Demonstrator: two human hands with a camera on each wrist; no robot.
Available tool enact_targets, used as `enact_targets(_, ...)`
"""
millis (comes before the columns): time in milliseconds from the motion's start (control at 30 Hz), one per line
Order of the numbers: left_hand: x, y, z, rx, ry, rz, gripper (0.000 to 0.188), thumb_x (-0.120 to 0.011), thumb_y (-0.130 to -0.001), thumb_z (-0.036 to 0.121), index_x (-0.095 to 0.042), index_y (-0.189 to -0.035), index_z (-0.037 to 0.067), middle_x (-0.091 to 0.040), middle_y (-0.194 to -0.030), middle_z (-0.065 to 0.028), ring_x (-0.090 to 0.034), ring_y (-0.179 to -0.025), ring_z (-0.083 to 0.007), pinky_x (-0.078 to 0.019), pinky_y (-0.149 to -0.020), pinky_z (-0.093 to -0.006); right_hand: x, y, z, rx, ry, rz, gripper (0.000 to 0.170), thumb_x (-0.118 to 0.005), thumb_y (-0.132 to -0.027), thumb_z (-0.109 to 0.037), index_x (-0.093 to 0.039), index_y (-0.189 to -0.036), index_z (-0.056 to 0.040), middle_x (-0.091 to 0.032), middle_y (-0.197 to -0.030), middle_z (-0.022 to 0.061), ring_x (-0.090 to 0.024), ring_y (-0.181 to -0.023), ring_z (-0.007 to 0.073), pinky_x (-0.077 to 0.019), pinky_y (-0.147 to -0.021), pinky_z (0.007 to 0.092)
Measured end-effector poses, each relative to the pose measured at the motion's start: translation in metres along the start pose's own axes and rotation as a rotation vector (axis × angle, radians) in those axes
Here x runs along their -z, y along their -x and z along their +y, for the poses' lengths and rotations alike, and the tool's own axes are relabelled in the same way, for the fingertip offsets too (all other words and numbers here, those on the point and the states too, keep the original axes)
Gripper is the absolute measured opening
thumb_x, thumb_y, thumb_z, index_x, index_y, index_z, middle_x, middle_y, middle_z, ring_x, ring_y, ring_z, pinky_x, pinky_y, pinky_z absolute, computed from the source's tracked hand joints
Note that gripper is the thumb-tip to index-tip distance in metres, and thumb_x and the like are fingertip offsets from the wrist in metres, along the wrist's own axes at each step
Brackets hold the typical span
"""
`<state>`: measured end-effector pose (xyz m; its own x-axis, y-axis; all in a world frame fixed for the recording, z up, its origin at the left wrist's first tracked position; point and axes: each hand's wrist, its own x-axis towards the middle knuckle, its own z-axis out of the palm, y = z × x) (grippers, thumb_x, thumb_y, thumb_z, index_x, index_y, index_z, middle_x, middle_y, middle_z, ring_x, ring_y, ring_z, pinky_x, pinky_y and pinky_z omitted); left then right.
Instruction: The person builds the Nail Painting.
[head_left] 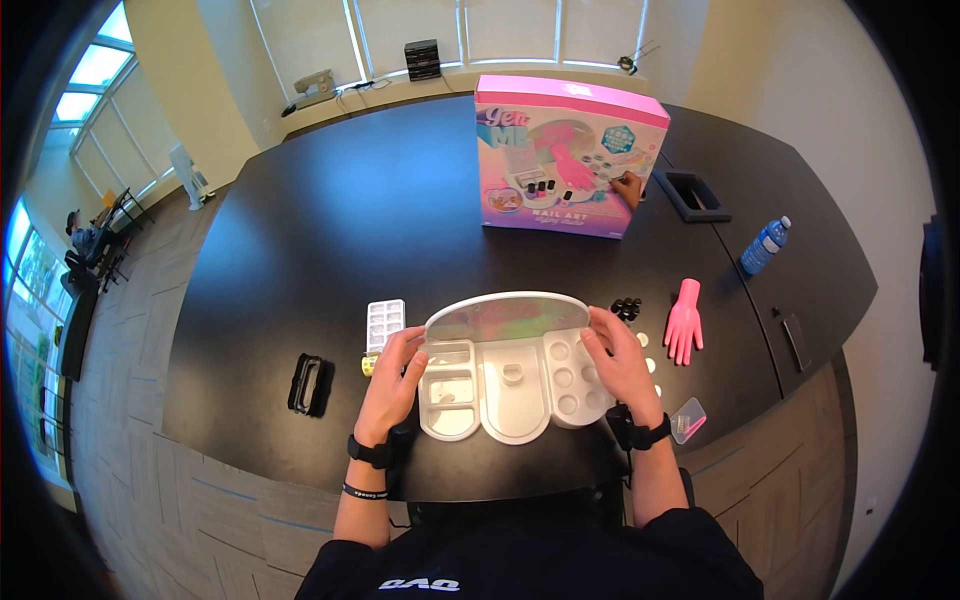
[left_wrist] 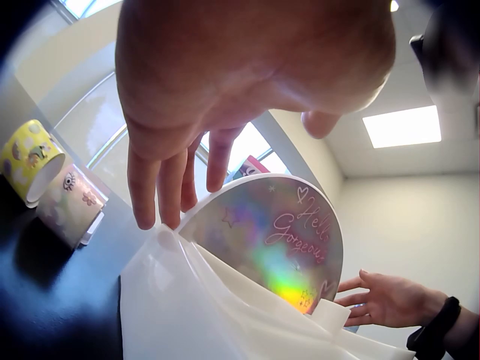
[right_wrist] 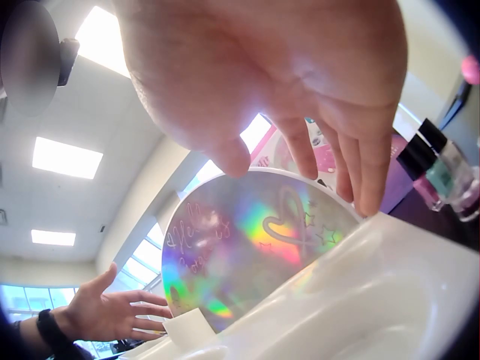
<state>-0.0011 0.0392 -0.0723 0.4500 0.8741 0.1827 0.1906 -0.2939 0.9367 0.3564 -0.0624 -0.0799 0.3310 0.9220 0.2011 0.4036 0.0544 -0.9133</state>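
A white molded tray (head_left: 515, 425) with compartments and round wells sits before me. At its back stands a half-round holographic panel (head_left: 510, 318) with "Hello Gorgeous" lettering, plain in the left wrist view. My left hand (head_left: 394, 388) is at the tray's back left corner, its straight fingers (left_wrist: 171, 187) reaching down to the edge beside the panel. On the opposite side my right hand (head_left: 622, 365) mirrors it, fingers (right_wrist: 370, 176) extended along the back right corner. Both thumbs lie apart from the fingers, over the tray. A short round post (head_left: 512, 373) rises from the middle section.
A pink nail art box (head_left: 570, 160) stands at the back. Rightward are nail polish bottles (head_left: 626, 309), a pink model hand (head_left: 684, 322), a water bottle (head_left: 765, 246) and a clear packet (head_left: 688, 420). Leftward are a white palette (head_left: 385, 325), yellow roll (head_left: 369, 365) and black item (head_left: 311, 385).
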Motion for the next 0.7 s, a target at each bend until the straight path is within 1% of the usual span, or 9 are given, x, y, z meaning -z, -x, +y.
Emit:
enact_targets(67,0.0,0.001,-0.002,-0.012,-0.06,0.013,0.062,-0.054,-0.115,0.049,-0.053,-0.154,0.001,-0.062,-0.149,-0.0203,-0.059,-0.145,-0.0339,-0.0473,-0.118,-0.0437,0.005,0.003,-0.013,0.017,0.112,0.046,0.05,-0.074,-0.106,-0.028,-0.063,-0.145,0.0018,-0.07,-0.138,0.024,-0.07,-0.129,0.0356,-0.0572,-0.109,0.0442)
enact_targets(200,-0.001,0.003,0.004,-0.027,-0.097,0.02,0.062,-0.056,-0.114,0.049,-0.053,-0.154,0.001,-0.059,-0.152,-0.0192,-0.056,-0.147,-0.0336,-0.0466,-0.119,-0.0454,0.023,0.001,-0.015,0.042,0.189,0.1,0.048,-0.076,-0.103,-0.025,-0.066,-0.141,0.0013,-0.072,-0.132,0.0218,-0.071,-0.126,0.034,-0.0579,-0.107,0.0437)
enact_targets(267,0.0,0.005,0.008,-0.019,-0.136,0.045,0.052,-0.067,-0.109,0.029,-0.054,-0.15,0.001,-0.058,-0.148,-0.0191,-0.058,-0.142,-0.0362,-0.0475,-0.118,-0.0484,0.034,-0.001,-0.013,0.028,0.15,0.157,0.045,-0.078,-0.101,-0.023,-0.068,-0.138,0.0005,-0.074,-0.129,0.0194,-0.072,-0.122,0.0321,-0.0589,-0.104,0.0432)
enact_targets(400,0.002,0.009,0.013,-0.055,-0.224,0.058,0.054,-0.071,-0.106,0.029,-0.055,-0.15,0.001,-0.058,-0.149,-0.0195,-0.057,-0.142,-0.0378,-0.0472,-0.118,-0.0481,0.061,-0.005,-0.007,0.029,0.247,0.249,0.043,-0.079,-0.101,-0.024,-0.07,-0.136,-0.0007,-0.074,-0.129,0.0167,-0.072,-0.12,0.0309,-0.0586,-0.102,0.0431)
enact_targets(467,0.003,0.012,0.02,-0.131,-0.411,0.097,0.056,-0.075,-0.101,0.023,-0.057,-0.15,0.002,-0.061,-0.15,-0.0189,-0.056,-0.143,-0.0374,-0.0472,-0.118,-0.0472,0.077,-0.007,-0.005,0.018,0.31,0.259,0.044,-0.08,-0.099,-0.024,-0.07,-0.135,-0.0017,-0.074,-0.13,0.0161,-0.071,-0.121,0.0308,-0.0576,-0.102,0.0425)
enact_targets(533,0.001,0.013,0.025,-0.135,-0.416,0.118,0.055,-0.076,-0.099,0.02,-0.058,-0.148,0.002,-0.061,-0.149,-0.0198,-0.057,-0.142,-0.0388,-0.0477,-0.117,-0.0469,0.093,-0.01,0.002,0.024,0.482,0.279,0.044,-0.081,-0.097,-0.024,-0.071,-0.134,-0.0032,-0.074,-0.129,0.0161,-0.071,-0.121,0.0296,-0.0573,-0.101,0.0412)
enact_targets(600,0.001,0.015,0.028,-0.139,-0.422,0.139,0.054,-0.077,-0.097,0.016,-0.06,-0.145,0.001,-0.062,-0.148,-0.0206,-0.058,-0.141,-0.0402,-0.0483,-0.116,-0.0465,0.106,-0.015,0.009,0.003,0.507,0.298,0.049,-0.084,-0.094,-0.025,-0.07,-0.136,-0.0041,-0.074,-0.128,0.0165,-0.072,-0.118,0.0292,-0.0569,-0.1,0.0404)
enact_targets(667,0.001,0.016,0.031,-0.148,-0.41,0.176,0.05,-0.078,-0.095,0.012,-0.063,-0.141,0.001,-0.064,-0.146,-0.02,-0.061,-0.136,-0.0406,-0.0497,-0.114,-0.046,0.116,-0.016,-0.004,-0.27,0.338,0.229,0.056,-0.086,-0.091,-0.027,-0.068,-0.139,-0.0039,-0.074,-0.129,0.0176,-0.072,-0.118,0.0314,-0.0561,-0.102,0.0419)
enact_targets(700,0.001,0.017,0.032,-0.149,-0.409,0.176,0.05,-0.078,-0.095,0.012,-0.063,-0.141,0.001,-0.064,-0.146,-0.02,-0.061,-0.136,-0.0406,-0.0497,-0.114,-0.046,0.121,-0.018,0.001,-0.291,0.369,0.227,0.065,-0.088,-0.088,-0.028,-0.065,-0.144,-0.0038,-0.07,-0.136,0.0199,-0.069,-0.124,0.0349,-0.0545,-0.105,0.044)
